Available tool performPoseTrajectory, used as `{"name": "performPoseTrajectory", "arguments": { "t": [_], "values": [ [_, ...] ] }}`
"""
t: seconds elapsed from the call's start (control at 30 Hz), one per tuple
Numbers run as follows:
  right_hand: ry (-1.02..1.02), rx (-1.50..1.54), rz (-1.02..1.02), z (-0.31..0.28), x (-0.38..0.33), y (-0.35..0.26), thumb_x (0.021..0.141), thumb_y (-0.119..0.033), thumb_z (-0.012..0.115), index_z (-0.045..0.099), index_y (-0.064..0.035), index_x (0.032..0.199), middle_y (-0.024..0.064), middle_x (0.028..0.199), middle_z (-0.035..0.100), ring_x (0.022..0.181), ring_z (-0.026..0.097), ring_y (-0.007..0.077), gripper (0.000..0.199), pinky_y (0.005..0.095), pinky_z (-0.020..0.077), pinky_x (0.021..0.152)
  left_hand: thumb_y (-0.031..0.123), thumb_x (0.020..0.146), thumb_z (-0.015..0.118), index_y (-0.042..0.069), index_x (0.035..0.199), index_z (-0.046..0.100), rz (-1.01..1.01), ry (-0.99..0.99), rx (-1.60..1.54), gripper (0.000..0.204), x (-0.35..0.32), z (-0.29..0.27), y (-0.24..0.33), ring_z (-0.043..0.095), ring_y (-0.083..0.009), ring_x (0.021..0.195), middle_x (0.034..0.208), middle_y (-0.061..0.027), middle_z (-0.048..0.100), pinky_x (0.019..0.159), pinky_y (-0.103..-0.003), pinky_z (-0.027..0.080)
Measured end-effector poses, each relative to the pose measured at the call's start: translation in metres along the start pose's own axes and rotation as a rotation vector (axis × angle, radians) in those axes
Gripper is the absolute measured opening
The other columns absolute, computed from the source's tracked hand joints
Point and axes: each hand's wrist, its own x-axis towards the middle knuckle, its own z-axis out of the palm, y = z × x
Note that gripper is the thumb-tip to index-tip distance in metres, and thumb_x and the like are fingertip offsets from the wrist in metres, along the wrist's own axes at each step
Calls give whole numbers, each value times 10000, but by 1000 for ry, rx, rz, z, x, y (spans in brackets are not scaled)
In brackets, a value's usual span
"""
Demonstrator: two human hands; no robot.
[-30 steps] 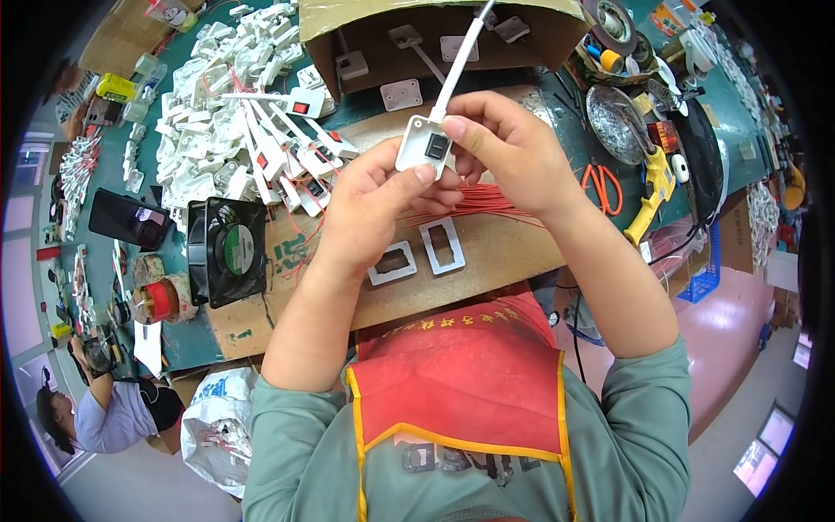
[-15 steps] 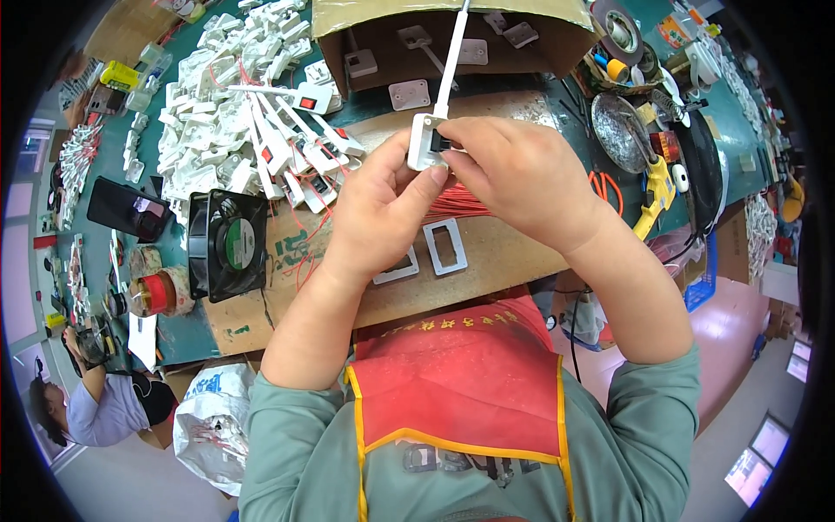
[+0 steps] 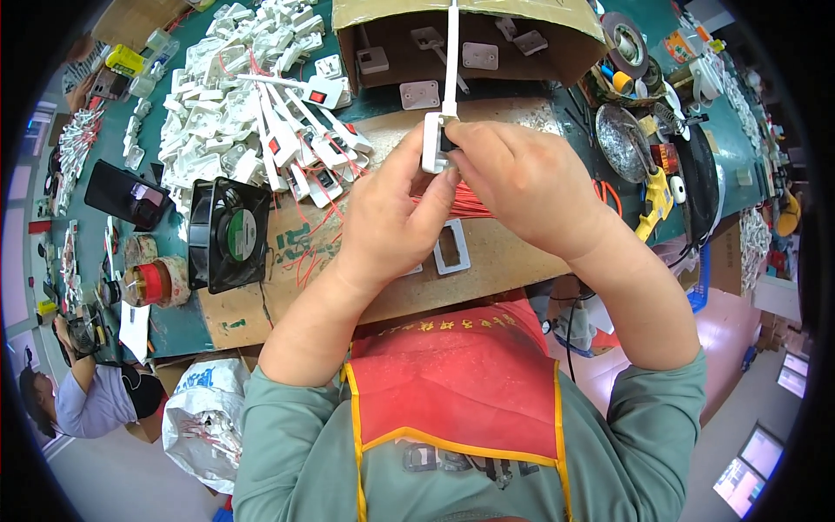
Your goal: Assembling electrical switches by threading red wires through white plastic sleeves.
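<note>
My left hand grips a white plastic housing whose long white stem points away from me. With thumb and fingers, my right hand pinches a small black part, apparently a switch, against the housing's open side. My right fingers hide most of that part. Below the hands runs a bundle of red wires. A white rectangular frame lies on the brown board just nearer to me.
Left of my hands are stemmed housings with red switches, a heap of white housings and a black fan. An open cardboard box stands ahead. Rightward lie a yellow glue gun and metal pan. Another person sits at far left.
The housing has turned, so its side wall shows more and its opening faces my right hand. The black part is now more covered by my right fingers. The view has shifted slightly.
</note>
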Motion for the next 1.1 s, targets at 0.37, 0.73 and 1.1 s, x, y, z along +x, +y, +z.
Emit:
{"name": "performPoseTrajectory", "arguments": {
  "t": [0.37,0.73,1.1],
  "values": [
    [-23,-50,-50,-1,2,-2,762,-90,592,526,-37,972,77,755,604,673,646,260,227,363,513,539,79,838,610,25,1264,504,76,56,106,443,0,1,4,700,-284,717,806,-141,677,618,-347,541],
    [23,-25,-67,7,5,-2,766,-92,588,518,-49,931,78,737,594,648,634,257,185,358,507,532,69,833,605,30,1250,515,93,106,117,428,-1,0,2,687,-288,641,742,-155,665,554,-354,529],
    [44,-64,-70,13,6,-6,767,-105,596,508,-56,885,79,706,577,627,621,256,155,356,508,542,74,828,605,20,1241,516,106,127,227,426,0,1,4,676,-286,607,697,-156,648,538,-360,519]
  ]
}}
